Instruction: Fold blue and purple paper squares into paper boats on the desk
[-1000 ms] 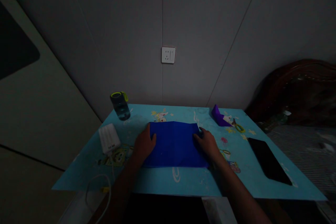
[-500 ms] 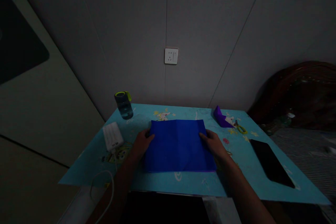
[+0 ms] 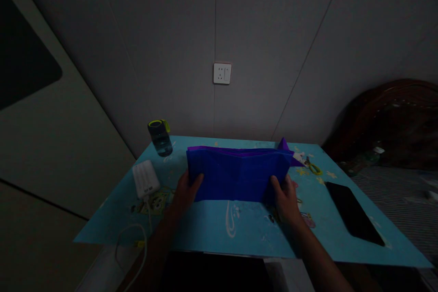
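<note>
Between my hands a stack of blue paper (image 3: 237,175) is held up off the table, tilted so its blue face is toward me. Purple shows along its upper edge. My left hand (image 3: 187,189) grips the left side, thumb on the front and the other fingers behind. On the right side, my right hand (image 3: 284,194) pinches it the same way. Just behind the paper's right end stands a purple folded paper boat (image 3: 296,160), partly hidden. Yellow-handled scissors (image 3: 314,167) lie to the right of the boat.
A water bottle (image 3: 160,138) stands at the back left of the blue patterned table (image 3: 205,232). In front of it lies a white power bank (image 3: 146,179) with a white cable (image 3: 145,237) running over the near edge. A black phone or tablet (image 3: 354,212) lies at right.
The paper stack was lying flatter on the table. Both hands have lifted and tilted it up, so its purple edge now shows on top and it overlaps the boat.
</note>
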The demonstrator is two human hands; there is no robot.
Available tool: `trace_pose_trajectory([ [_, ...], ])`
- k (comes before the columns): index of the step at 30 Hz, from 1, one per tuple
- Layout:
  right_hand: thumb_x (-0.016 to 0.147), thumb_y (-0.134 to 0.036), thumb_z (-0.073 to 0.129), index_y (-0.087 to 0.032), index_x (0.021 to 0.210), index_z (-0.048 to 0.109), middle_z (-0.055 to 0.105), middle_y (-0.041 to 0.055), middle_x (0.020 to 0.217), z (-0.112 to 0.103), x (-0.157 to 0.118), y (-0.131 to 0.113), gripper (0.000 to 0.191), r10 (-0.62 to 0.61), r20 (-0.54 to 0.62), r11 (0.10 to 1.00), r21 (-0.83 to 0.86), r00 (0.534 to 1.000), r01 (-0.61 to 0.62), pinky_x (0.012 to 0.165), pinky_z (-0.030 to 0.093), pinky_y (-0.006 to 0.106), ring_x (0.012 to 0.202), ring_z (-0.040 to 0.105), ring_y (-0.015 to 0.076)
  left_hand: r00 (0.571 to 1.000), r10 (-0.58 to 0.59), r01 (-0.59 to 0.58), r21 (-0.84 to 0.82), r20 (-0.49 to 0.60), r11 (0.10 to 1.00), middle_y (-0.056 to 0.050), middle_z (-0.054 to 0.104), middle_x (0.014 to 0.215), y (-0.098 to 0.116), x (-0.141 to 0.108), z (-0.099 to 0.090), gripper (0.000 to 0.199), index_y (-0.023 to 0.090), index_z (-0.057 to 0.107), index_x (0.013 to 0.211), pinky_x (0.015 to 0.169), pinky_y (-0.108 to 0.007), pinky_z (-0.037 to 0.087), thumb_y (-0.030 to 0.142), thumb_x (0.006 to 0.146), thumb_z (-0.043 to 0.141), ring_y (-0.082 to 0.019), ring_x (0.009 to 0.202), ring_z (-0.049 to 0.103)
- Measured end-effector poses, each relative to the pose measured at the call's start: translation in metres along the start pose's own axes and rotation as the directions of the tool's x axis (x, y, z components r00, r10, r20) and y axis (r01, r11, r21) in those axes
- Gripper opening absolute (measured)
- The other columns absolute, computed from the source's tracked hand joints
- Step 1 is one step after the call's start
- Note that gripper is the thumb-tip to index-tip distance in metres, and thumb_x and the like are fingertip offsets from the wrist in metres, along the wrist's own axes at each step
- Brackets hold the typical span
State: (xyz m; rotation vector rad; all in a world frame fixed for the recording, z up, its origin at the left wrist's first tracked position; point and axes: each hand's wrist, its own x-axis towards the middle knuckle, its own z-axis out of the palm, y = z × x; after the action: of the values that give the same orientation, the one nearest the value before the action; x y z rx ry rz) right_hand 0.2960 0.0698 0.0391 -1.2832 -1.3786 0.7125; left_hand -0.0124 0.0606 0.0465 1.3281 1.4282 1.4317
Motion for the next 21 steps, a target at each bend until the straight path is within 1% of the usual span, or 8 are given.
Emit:
trace_pose_trajectory([
  [3,0.093,-0.048,0.048,-0.021,0.116,0.053,0.066,0.0069,0.106,0.003,-0.002,0.002,0.036,0.006,-0.062,0.999,0.032,0.998,-0.004,0.084,0.050,0.033,0.093,0.061,0.0209,0.999,0.023,-0.017,0.165,-0.036,0.986,-0.009,0.072,0.110,-0.001,-0.002,0.001,0.039,0.016,0.065,0.105,0.092,-0.039,0.051,0.049,0.086,0.055,-0.027,0.103,0.066],
  [5,0.091,-0.049,0.050,-0.021,0.103,0.055,0.065,0.0038,0.091,0.004,-0.001,0.002,0.031,-0.013,-0.092,0.999,-0.053,0.996,0.008,0.076,0.049,0.030,0.081,0.060,0.0192,0.995,0.067,-0.046,0.257,-0.073,0.965,-0.010,0.072,0.108,0.000,0.000,0.000,0.041,0.014,0.066,0.104,0.092,-0.039,0.050,0.049,0.088,0.052,-0.028,0.102,0.066],
  [7,0.091,-0.051,0.050,-0.020,0.096,0.055,0.063,0.0018,0.080,0.004,0.002,0.004,0.032,-0.035,-0.098,0.988,-0.153,0.995,0.020,0.067,0.048,0.029,0.071,0.057,0.0182,0.995,0.080,-0.053,0.387,-0.055,0.921,-0.011,0.073,0.102,0.000,0.004,-0.001,0.044,0.012,0.065,0.107,0.086,-0.039,0.052,0.049,0.091,0.046,-0.027,0.095,0.068],
  [10,0.092,-0.053,0.046,-0.018,0.102,0.055,0.066,0.0037,0.078,0.006,0.006,0.010,0.037,-0.020,-0.035,0.948,-0.319,0.999,0.008,0.061,0.045,0.029,0.066,0.059,0.0195,0.998,0.052,-0.054,0.590,0.021,0.806,-0.011,0.073,0.093,-0.005,0.012,0.000,0.039,0.012,0.064,0.105,0.079,-0.036,0.052,0.043,0.095,0.042,-0.026,0.086,0.069],
  [12,0.094,-0.051,0.045,-0.016,0.108,0.055,0.069,0.0067,0.078,0.009,0.008,0.014,0.038,0.051,0.032,0.860,-0.509,0.998,-0.028,0.060,0.043,0.029,0.067,0.063,0.0217,0.998,0.034,-0.058,0.661,0.050,0.748,-0.011,0.073,0.092,-0.011,0.014,0.004,0.032,0.013,0.064,0.103,0.083,-0.036,0.051,0.038,0.095,0.046,-0.026,0.088,0.068],
  [15,0.096,-0.047,0.046,-0.015,0.113,0.055,0.072,0.0107,0.079,0.013,0.008,0.017,0.037,0.169,0.086,0.611,-0.790,0.982,-0.036,0.061,0.042,0.030,0.071,0.069,0.0257,0.998,0.003,-0.051,0.735,0.067,0.676,-0.013,0.072,0.094,-0.020,0.012,0.012,0.024,0.014,0.064,0.105,0.088,-0.039,0.048,0.030,0.093,0.051,-0.028,0.094,0.067],
  [18,0.098,-0.048,0.045,-0.015,0.122,0.051,0.073,0.0131,0.082,0.015,0.006,0.016,0.041,0.175,0.103,0.424,-0.905,0.979,0.020,0.061,0.044,0.031,0.075,0.071,0.0292,0.997,-0.027,-0.045,0.804,0.075,0.592,-0.015,0.070,0.097,-0.020,0.004,0.018,0.027,0.013,0.062,0.113,0.085,-0.039,0.049,0.028,0.093,0.051,-0.029,0.096,0.066],
  [21,0.099,-0.048,0.041,-0.015,0.130,0.046,0.073,0.0129,0.082,0.017,0.003,0.013,0.046,0.146,0.125,0.341,-0.938,0.981,0.068,0.061,0.045,0.032,0.073,0.071,0.0290,0.998,-0.001,-0.062,0.922,0.067,0.383,-0.019,0.064,0.112,-0.011,-0.001,0.021,0.045,0.013,0.046,0.137,0.080,-0.040,0.052,0.028,0.095,0.049,-0.032,0.101,0.063],
])
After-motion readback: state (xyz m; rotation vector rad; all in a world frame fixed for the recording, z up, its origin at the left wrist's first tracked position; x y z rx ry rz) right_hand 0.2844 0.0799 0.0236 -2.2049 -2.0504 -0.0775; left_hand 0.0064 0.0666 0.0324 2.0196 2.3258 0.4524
